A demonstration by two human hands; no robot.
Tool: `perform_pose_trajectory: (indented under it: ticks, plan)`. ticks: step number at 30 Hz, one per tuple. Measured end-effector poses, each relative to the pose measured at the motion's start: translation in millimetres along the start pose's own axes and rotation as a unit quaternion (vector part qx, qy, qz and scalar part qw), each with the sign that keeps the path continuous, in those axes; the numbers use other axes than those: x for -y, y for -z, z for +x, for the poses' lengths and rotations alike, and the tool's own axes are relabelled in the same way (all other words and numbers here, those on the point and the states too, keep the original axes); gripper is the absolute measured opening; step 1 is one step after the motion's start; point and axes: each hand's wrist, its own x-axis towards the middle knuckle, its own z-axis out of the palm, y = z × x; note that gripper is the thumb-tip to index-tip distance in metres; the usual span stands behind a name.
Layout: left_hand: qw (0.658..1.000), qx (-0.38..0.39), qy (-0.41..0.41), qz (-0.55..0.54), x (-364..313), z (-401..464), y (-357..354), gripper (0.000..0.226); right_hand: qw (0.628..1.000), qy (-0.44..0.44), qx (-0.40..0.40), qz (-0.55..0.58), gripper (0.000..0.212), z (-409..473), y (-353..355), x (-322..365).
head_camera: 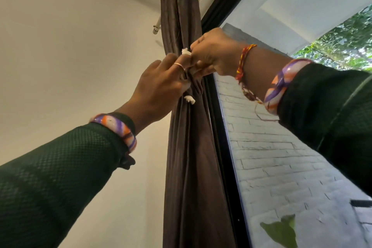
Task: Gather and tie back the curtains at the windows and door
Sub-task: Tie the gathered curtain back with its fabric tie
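Observation:
A dark brown curtain (187, 147) hangs bunched into a narrow column beside the black window frame (223, 147). A white tie cord (186, 52) wraps the bundle at its narrowest point; one frayed end sticks out above my fingers and the other end (189, 99) hangs below. My left hand (161, 84) grips the gathered fabric and cord from the left. My right hand (213, 52) pinches the cord's upper end from the right. Both hands meet at the knot, which my fingers hide.
A white wall (80, 56) lies to the left. The curtain rod's end (156, 28) juts out at the upper left of the curtain. Through the glass to the right are a white brick wall (281, 157) and green foliage (346, 46).

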Motion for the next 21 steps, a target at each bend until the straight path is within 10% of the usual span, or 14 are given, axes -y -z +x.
perform_pose_trajectory:
  ticks: [16, 21]
  plan:
    - [0.991, 0.03, -0.107, 0.075, 6, 9, -3, 0.015, 0.993, -0.034, 0.109, -0.023, 0.014, -5, 1, -11]
    - [0.991, 0.053, 0.097, -0.07, 3, 9, 2, 0.014, 0.989, 0.058, 0.129, -0.051, 0.037, -18, 1, -21]
